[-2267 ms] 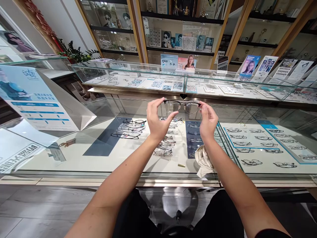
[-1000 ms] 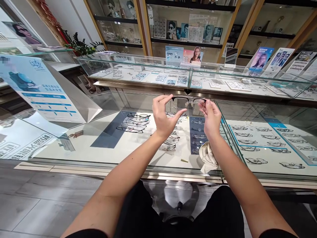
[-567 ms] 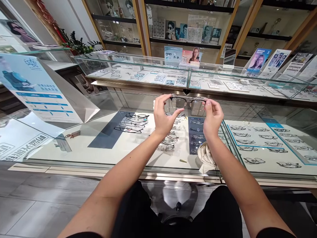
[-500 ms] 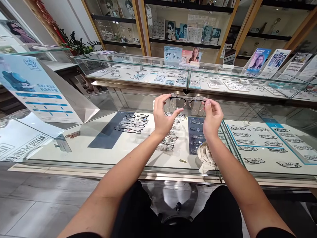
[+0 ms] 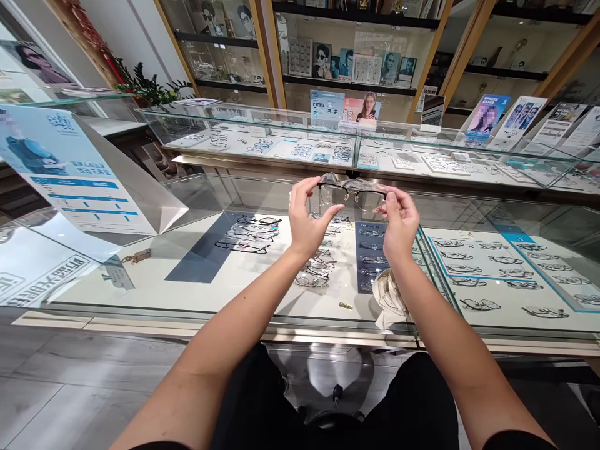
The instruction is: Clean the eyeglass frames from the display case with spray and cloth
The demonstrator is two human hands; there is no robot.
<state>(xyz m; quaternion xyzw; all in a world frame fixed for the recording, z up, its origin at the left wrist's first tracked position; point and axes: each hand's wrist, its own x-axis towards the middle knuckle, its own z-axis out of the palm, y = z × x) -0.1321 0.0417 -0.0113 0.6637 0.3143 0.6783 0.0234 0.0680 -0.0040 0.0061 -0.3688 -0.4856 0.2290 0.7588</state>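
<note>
A pair of glasses point(image 5: 352, 194) with dark upper rims is held up above the glass counter, its lenses facing me. Clear plastic film shows along its upper edge. My left hand point(image 5: 307, 215) grips the left end with its fingers, the thumb pointing inward below the frame. At the right end, my right hand point(image 5: 400, 222) pinches the frame between thumb and fingers. Beneath my right wrist a crumpled beige cloth point(image 5: 390, 300) lies on the counter top. Rows of eyeglass frames point(image 5: 313, 275) lie inside the case below my hands.
The glass display counter point(image 5: 262, 319) spans the space before me. A blue and white folded sign point(image 5: 84, 181) stands at left. More frames point(image 5: 480, 305) lie in the right section. Behind stands a second glass case point(image 5: 281, 119) with upright cards, then wall shelves.
The glasses have tilted, their right end dropping slightly, and the plastic film above them shows more. Both hands shift a little to the left while keeping their hold.
</note>
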